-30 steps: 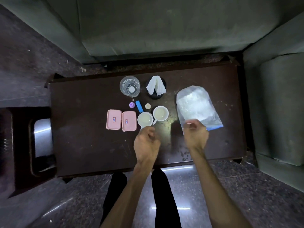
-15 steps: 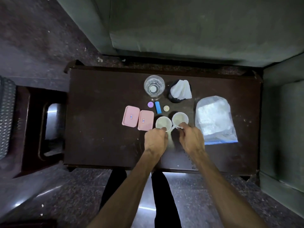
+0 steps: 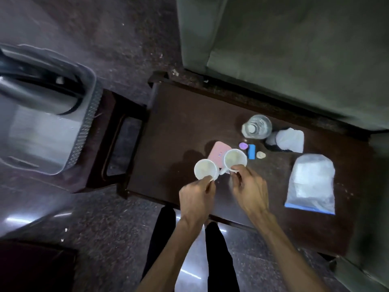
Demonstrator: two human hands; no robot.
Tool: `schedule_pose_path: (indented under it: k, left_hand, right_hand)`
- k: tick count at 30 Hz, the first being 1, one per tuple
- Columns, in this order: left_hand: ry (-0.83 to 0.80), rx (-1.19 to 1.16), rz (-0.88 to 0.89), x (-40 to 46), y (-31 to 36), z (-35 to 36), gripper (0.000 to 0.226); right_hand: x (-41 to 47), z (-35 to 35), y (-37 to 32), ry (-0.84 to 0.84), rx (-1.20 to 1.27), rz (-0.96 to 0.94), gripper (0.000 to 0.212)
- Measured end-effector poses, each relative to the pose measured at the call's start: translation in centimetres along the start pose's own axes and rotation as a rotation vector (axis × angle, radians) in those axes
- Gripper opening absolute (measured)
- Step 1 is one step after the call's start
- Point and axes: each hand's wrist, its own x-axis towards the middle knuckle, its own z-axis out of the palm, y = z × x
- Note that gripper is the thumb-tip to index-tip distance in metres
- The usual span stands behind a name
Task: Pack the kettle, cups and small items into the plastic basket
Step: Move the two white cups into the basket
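Step in hand: transfer of 2 white cups to the plastic basket [image 3: 84, 131].

- The left hand [image 3: 196, 199] pinches the near rim of the left cup [image 3: 205, 170]. The right hand [image 3: 249, 189] pinches the right cup [image 3: 235, 160] at its near side, by the handle. Each grip is pressed onto its cup.
- Both cups appear lifted above the counter [image 3: 179, 127], over the pink boxes [image 3: 219, 153]; the exact clearance cannot be told.
- The basket stands to the far left on a low stool [image 3: 117, 142], well apart from the cups. The kettle [image 3: 35, 98] already lies in its far part; the near part of the basket floor shows bare.

Procedure, as a judgement:
1. Keep both cups level; a rim pinch is likely to let a cup swing.
2. Carry them left, clear of the basket wall.
3. Set them on the bare floor near the kettle, not against it.

Remaining on the counter: the bottle [image 3: 256, 126], the purple, blue and beige small items [image 3: 251, 151], and the plastic bag [image 3: 311, 184].
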Motion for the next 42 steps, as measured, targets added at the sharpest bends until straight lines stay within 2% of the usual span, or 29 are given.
schedule_pose_path:
  k: [5,11,13,17,21,27,35,42]
  left_hand:
    - [0.221,-0.02,-0.105,3.6,-5.7,-6.9,0.021]
    - [0.587,-0.092,-0.24,7.6,-14.6,-16.3,0.008]
    - [0.662,-0.089,-0.284,8.0,-17.3,-18.7,0.005]
    - [0.735,-0.062,-0.354,8.1,-22.4,-22.1,0.011]
    - [0.704,-0.043,-0.422,8.1,-27.5,-23.4,0.013]
    - [0.493,0.038,-0.449,8.3,-31.8,-22.5,0.011]
    - [0.298,0.056,-0.501,8.7,-31.9,-21.4,0.011]
    - [0.292,0.026,-0.488,8.7,-31.0,-21.2,0.017]
  right_hand:
    - [3.6,1.9,-10.5,0.006,0.03,-0.194,0.016]
    - [7.0,5.8,-25.2,-0.009,0.039,-0.486,0.015]
    - [7.6,7.1,-29.2,-0.011,0.048,-0.562,0.015]
    - [8.2,10.1,-35.7,-0.063,0.06,-0.674,0.016]
    - [8.4,13.7,-39.8,-0.12,-0.027,-0.741,0.013]
    - [9.6,18.0,-41.3,-0.163,-0.285,-0.787,0.02]
    - [9.7,18.1,-41.2,-0.16,-0.41,-0.734,0.022]
    - [9.0,17.1,-40.2,-0.172,-0.354,-0.702,0.034]
